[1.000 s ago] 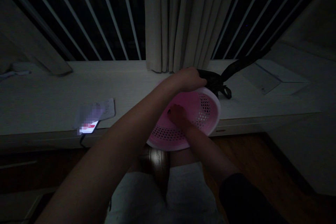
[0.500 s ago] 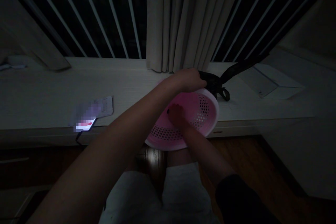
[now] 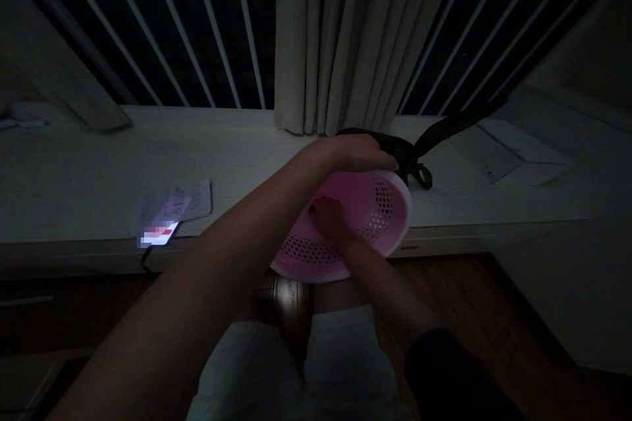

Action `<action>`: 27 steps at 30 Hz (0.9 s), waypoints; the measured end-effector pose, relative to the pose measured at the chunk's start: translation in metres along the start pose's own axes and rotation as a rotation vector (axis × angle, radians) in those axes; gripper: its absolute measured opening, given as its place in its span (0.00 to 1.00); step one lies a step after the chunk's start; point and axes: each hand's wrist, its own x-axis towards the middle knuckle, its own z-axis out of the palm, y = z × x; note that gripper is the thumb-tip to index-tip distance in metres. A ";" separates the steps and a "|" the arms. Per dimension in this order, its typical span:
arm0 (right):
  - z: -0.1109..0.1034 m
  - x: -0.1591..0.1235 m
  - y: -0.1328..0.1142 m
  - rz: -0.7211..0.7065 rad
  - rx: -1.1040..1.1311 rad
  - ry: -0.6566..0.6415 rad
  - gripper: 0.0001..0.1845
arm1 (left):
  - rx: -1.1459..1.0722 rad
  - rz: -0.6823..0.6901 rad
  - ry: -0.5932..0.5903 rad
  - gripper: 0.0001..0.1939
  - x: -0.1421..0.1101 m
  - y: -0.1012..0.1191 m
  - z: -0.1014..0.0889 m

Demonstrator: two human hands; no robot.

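Observation:
A pink plastic basket (image 3: pixel 355 191) with a pale rim and rows of holes is tilted open toward me at the sill's front edge, above my lap. My left hand (image 3: pixel 364 152) reaches across and wraps over its far rim. Inside the basket, my right hand (image 3: pixel 330 217) is closed near the left wall. A small dark bit (image 3: pixel 312 209) shows beside its fingers; I cannot make out what it is. Just behind the basket lies a black strap (image 3: pixel 422 174) with a loop.
On the white sill (image 3: pixel 237 158) lie a lit phone (image 3: pixel 165 235) with a cable and some papers (image 3: pixel 197 199). A white box (image 3: pixel 513 154) sits to the right. Behind hang a curtain (image 3: pixel 320 46) and window bars (image 3: pixel 210 26). A brown shiny seat (image 3: pixel 291 302) shows between my legs.
My left hand has slid slightly right along the far rim. The right hand has shifted a little left inside the basket, still closed.

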 end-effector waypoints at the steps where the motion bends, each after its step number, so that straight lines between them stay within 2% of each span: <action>1: -0.001 -0.001 -0.001 0.000 -0.003 -0.001 0.20 | 0.007 0.002 -0.006 0.29 0.000 0.001 0.000; 10: -0.005 0.000 -0.002 -0.019 -0.028 -0.034 0.19 | 0.031 0.015 -0.046 0.31 0.004 -0.001 -0.007; 17: -0.003 0.000 0.000 -0.043 -0.037 -0.046 0.19 | 0.039 -0.009 -0.042 0.45 0.039 -0.015 -0.007; 22: 0.002 0.005 0.002 -0.068 -0.024 -0.075 0.18 | 0.052 -0.014 -0.031 0.42 0.050 -0.015 -0.005; 27: 0.000 0.006 0.003 -0.093 0.011 -0.142 0.20 | -0.007 0.008 -0.143 0.42 0.053 -0.008 -0.006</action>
